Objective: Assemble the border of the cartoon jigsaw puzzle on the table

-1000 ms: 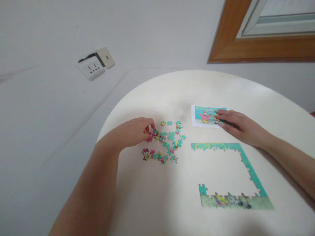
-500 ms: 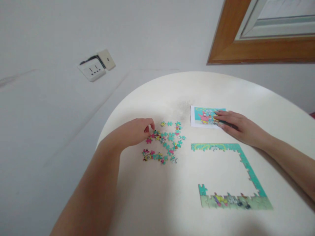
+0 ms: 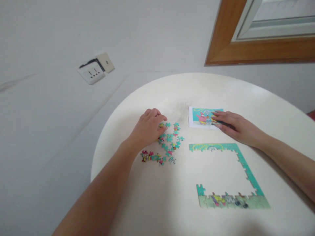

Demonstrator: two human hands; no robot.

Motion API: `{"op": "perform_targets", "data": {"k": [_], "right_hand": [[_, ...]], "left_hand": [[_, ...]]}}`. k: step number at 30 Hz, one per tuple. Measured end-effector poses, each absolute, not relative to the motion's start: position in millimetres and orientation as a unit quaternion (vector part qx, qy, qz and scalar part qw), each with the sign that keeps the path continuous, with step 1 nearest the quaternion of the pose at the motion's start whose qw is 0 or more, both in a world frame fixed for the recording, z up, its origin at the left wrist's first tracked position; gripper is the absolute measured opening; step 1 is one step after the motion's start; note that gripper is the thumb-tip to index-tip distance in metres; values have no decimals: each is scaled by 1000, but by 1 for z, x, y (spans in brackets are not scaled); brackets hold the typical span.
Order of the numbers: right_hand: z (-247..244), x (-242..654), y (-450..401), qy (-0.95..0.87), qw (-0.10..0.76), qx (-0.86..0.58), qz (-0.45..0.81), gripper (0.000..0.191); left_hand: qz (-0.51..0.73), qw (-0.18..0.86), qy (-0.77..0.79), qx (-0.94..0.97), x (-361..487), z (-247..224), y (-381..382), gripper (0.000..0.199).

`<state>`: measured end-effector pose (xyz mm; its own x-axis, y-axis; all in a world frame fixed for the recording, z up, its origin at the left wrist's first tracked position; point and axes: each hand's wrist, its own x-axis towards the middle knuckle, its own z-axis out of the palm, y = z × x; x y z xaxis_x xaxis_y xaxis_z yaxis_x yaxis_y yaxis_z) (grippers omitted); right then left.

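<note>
My left hand [image 3: 150, 126] is over the upper left of a scatter of loose jigsaw puzzle pieces [image 3: 169, 137], covering some of them. Its thumb and forefinger are apart, around a small yellowish piece [image 3: 161, 125] on the table; no piece shows lifted. My right hand [image 3: 231, 123] lies flat with fingers stretched over the right part of a reference picture [image 3: 201, 116] printed with cartoon figures. Below that hand lies a partly joined puzzle border [image 3: 248, 173], with its top, right and bottom sides connected and a short stub at the lower left.
Everything lies on a round white table [image 3: 172, 203]. Behind it stands a white wall with a loose power socket [image 3: 91, 72] at the left. A wooden window frame [image 3: 258, 52] is at the upper right.
My left hand has moved up and to the right over the loose pieces, and its fingers have spread. My right hand stays on the picture. The view has shifted slightly.
</note>
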<state>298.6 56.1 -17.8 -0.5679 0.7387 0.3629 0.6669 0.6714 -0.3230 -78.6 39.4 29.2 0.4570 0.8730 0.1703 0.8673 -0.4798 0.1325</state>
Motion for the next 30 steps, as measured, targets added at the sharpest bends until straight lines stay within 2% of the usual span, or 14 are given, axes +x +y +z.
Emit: {"op": "perform_targets", "data": {"k": [11,21,30], "right_hand": [[-18,298,56,-881,243,-399,73,39],[-20,300,58,-890,231,-388,64,38],[-17,297,57,-887,239,-390,67,37]], "left_hand": [[125,93,514,843,-80,24,45,23],[132,106,499,850,-80,25,44,20],[123,101,497,853,-85,28,47,26]]}}
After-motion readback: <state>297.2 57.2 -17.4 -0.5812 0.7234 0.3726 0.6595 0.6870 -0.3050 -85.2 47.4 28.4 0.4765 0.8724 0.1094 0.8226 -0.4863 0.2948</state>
